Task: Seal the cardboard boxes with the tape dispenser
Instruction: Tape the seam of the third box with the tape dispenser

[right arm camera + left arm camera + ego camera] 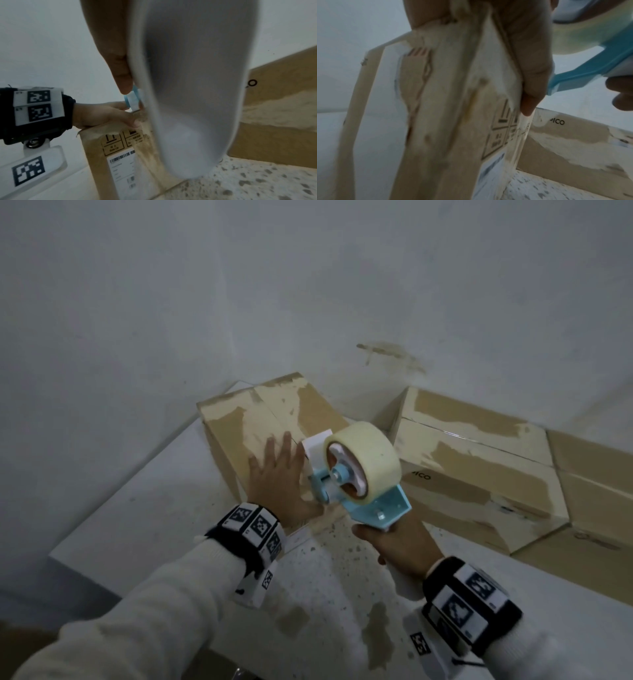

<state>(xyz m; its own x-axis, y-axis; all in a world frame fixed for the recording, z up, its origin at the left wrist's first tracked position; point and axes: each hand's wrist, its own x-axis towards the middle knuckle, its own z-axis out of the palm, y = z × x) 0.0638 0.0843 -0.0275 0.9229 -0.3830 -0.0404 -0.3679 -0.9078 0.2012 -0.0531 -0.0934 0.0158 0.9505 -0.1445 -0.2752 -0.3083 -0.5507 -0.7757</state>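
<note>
Tape dispenser (356, 474) — blue frame, white handle, a roll of pale tape (368, 455) on its hub — is held up over the table (137, 501) by the right hand (400, 546), whose fingers are wrapped round the handle. Most of that grip is hidden under the frame in the head view, and in the right wrist view the handle is seen only as a blurred grey-white mass filling the middle. The dispenser's front end lies over the near edge of the left box (263, 419); whether it touches the cardboard cannot be told.

The left hand (277, 477) is laid flat on that box, fingers straight and spread, beside the dispenser. In the left wrist view the box is smeared by blur; a strip of clear tape (521, 136) is seen hanging down the box's front face below the thumb tip, though whether the thumb presses on it cannot be made out.

A right box (479, 474) stands close by, its top flaps shut, with more cardboard beyond it cut off by the frame's edge. Printed letters on its side are partly hidden. Both boxes are patched with pale torn areas.
</note>
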